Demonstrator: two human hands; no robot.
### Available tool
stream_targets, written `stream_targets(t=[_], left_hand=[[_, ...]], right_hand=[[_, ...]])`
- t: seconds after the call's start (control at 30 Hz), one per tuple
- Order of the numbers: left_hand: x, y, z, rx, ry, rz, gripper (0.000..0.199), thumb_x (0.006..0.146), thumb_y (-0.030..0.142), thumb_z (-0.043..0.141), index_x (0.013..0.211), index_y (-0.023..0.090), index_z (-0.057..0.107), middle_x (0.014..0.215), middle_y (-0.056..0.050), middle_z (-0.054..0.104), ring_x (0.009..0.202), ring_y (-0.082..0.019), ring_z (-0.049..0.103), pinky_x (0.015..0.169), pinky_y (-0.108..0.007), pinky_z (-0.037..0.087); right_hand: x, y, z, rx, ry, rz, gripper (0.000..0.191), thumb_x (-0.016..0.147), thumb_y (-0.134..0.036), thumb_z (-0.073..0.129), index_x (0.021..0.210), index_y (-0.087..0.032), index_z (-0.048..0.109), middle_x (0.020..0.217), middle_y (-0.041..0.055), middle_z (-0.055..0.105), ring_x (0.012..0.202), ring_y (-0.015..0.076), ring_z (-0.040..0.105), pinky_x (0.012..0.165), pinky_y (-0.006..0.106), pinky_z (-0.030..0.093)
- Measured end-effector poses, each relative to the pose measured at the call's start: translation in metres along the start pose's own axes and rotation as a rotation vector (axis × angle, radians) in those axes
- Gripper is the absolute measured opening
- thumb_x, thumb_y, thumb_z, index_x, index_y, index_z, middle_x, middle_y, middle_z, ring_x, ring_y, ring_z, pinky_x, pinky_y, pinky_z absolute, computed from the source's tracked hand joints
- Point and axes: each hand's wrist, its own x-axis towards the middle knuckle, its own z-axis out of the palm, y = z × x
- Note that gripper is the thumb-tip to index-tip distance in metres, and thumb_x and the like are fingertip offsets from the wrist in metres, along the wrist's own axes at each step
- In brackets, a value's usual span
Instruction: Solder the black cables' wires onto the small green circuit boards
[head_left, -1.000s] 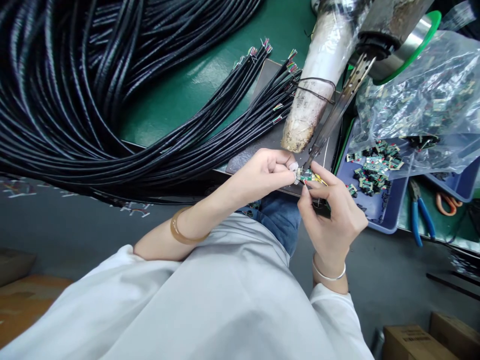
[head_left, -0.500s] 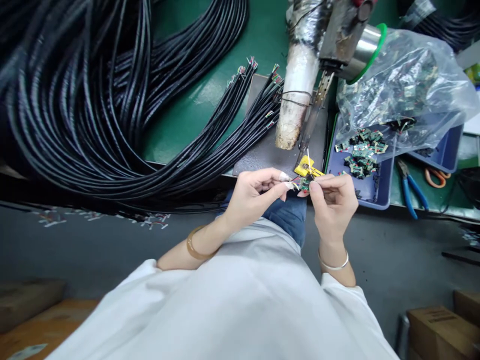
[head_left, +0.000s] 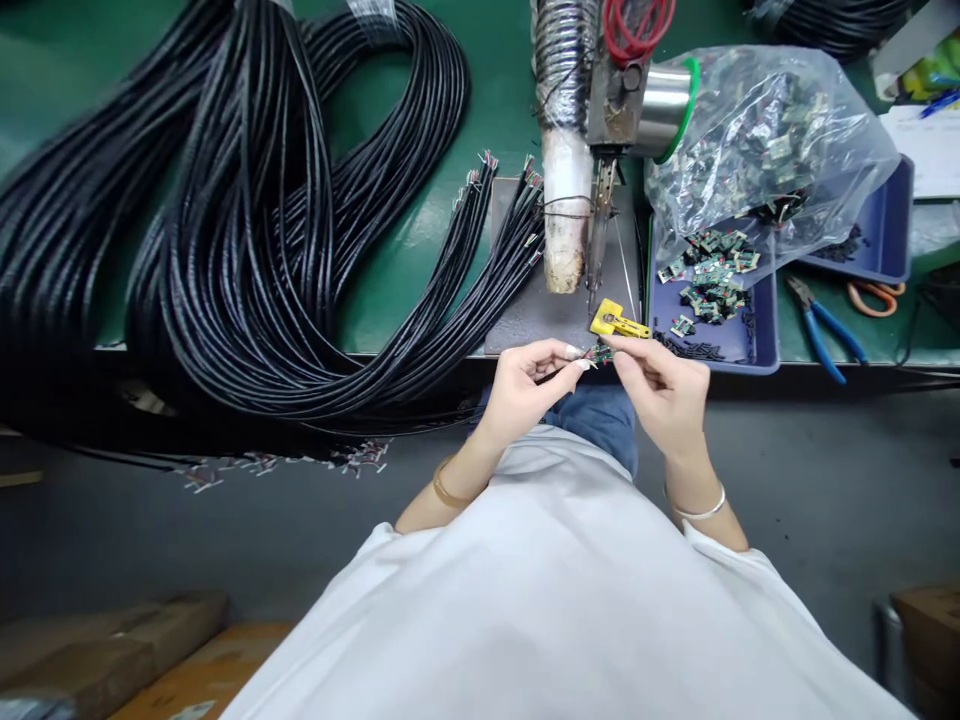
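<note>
At the front edge of the worktop [head_left: 397, 260]: small circuit board [head_left: 602, 354] was held between the fingertips of both hands.
Left hand [head_left: 527, 390]: thumb and forefinger were pinched on thin wires [head_left: 588, 362] at the board's left end.
Right hand [head_left: 669, 385]: fingertips gripped the board's right end.
Soldering iron [head_left: 598, 235]: tip pointed toward the front edge, near a yellow plastic tool [head_left: 606, 318].
Blue tray [head_left: 766, 350]: sat at the front edge, bearing loose circuit boards [head_left: 716, 285].
Blue-handled pliers [head_left: 816, 325]: lay right of the tray.
Black cables [head_left: 247, 250]: hung past the front edge, leftward.
</note>
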Motion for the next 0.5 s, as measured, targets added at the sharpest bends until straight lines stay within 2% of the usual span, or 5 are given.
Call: stream_targets(t=[0.1,0.2,0.27,0.37,0.5], left_hand=[[0.0005,-0.0043,0.0019,0.016,-0.015,0.028,0.013,0.078,0.024,0.078,0.080,0.014,0.071,0.071,0.000,0.070,0.059,-0.008,0.060,0.059,-0.019,0.051],[0.0008,-0.0072,0.0026,0.057,-0.034,0.031,0.015,0.076,0.025,0.078,0.075,0.013,0.069,0.067,0.000,0.067,0.057,-0.007,0.058,0.057,-0.018,0.049],[0.0008,-0.0076,0.0023,0.057,-0.037,0.011,0.016,0.076,0.025,0.078,0.074,0.013,0.068,0.067,0.001,0.066,0.056,-0.007,0.057,0.056,-0.018,0.048],[0.0012,-0.0062,0.0010,0.026,-0.020,-0.012,0.018,0.075,0.025,0.079,0.075,0.013,0.066,0.068,0.000,0.067,0.053,-0.006,0.057,0.053,-0.017,0.047],[0.0031,-0.0050,-0.0019,0.001,-0.035,-0.036,0.021,0.078,0.028,0.078,0.078,0.013,0.064,0.060,0.002,0.063,0.050,-0.006,0.056,0.051,-0.017,0.045]], right_hand=[[0.0014,-0.0015,0.0044,-0.013,-0.077,-0.003,0.018,0.095,-0.026,0.062,0.103,-0.023,0.077,0.078,-0.0032,0.077,0.047,0.0046,0.049,0.049,0.019,0.042],[0.0022,0.0001,0.0065,0.009,-0.138,-0.031,0.018,0.096,-0.028,0.062,0.102,-0.024,0.079,0.087,-0.0011,0.080,0.057,0.0076,0.062,0.057,0.020,0.049],[0.0021,0.0016,0.0061,0.012,-0.132,-0.036,0.019,0.095,-0.028,0.062,0.105,-0.025,0.078,0.088,-0.0014,0.080,0.061,0.0090,0.065,0.058,0.021,0.051],[0.0007,0.0033,0.0054,-0.018,-0.052,-0.006,0.021,0.094,-0.026,0.063,0.110,-0.025,0.077,0.090,-0.0009,0.081,0.058,0.0088,0.066,0.055,0.021,0.051],[-0.0018,0.0058,0.0078,-0.039,-0.079,-0.083,0.021,0.094,-0.023,0.064,0.110,-0.025,0.077,0.102,0.0018,0.081,0.077,0.0137,0.076,0.067,0.023,0.057]])
